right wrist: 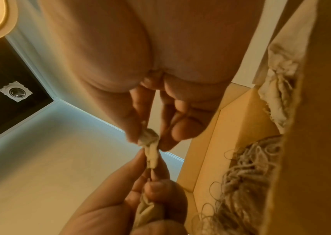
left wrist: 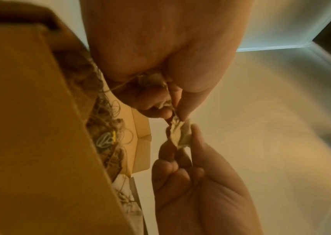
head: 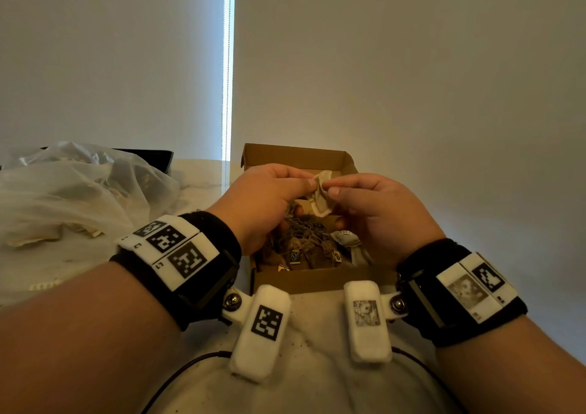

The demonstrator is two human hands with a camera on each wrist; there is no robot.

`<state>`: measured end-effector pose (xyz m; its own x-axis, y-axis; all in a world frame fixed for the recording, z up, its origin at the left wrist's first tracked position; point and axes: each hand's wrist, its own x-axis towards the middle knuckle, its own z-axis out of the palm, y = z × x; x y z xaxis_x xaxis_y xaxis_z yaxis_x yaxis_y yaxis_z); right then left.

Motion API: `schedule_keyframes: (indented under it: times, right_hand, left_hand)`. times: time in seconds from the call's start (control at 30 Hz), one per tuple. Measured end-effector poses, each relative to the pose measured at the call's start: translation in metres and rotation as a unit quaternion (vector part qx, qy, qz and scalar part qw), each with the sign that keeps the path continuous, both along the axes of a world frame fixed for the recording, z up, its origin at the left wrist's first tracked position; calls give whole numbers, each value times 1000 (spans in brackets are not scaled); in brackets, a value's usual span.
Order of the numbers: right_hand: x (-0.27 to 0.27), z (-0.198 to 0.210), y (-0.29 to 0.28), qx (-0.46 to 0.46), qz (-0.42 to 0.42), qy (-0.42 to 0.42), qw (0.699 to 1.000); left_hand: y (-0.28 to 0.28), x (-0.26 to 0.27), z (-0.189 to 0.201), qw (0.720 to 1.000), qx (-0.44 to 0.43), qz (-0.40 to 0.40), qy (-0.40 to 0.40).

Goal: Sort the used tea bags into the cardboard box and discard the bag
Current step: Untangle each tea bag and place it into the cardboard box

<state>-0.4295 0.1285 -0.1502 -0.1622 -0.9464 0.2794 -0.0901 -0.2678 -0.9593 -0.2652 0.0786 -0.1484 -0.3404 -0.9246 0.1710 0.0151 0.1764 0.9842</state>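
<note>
Nearest the camera, at 6 o'clock in the head view, a pale marble-like surface (head: 317,382) carries dark crumbs and a thin cable; both forearms wear black bands with white marker blocks. Just beyond, at the centre, the open cardboard box (head: 317,282) holds a brown heap of used tea bags (head: 304,245) with tangled strings and small yellow-edged tags. Above that heap the two hands meet: the left hand (head: 266,201) and the right hand (head: 377,210) each pinch one crumpled, pale tea bag (head: 322,196) between thumb and fingertips, so both are clamped on it, close together, over the box's far half. The left hand also seems to keep more paper tucked in its palm, as the right wrist view suggests. At 9 o'clock lies the translucent plastic bag (head: 79,191), slumped on the surface, with a few flat pale pieces showing through it. Farthest off stand plain walls and a bright vertical strip of light (head: 228,65).

The tea bag looks feather-light, limp and thin; its paper would likely tear if the hands pull hard in opposite directions, spilling leaves. Taking hold at a folded edge or seam, with a gentle pinch, seems safest before letting it fall into the box
</note>
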Motion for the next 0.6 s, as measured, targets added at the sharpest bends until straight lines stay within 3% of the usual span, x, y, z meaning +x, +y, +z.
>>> schedule_keyframes:
  times: [0.23,0.33,0.6]
  right_hand:
    - [-27,2,-6,64,-151,-19,986]
    - [-36,0,-6,117,-211,69,968]
    - [-30,0,-12,176,-222,251,925]
  left_hand:
    - [0,-1,-3,998,47,36,33]
    - [0,-2,-4,997,50,39,32]
    - [1,-2,-3,997,62,32,38]
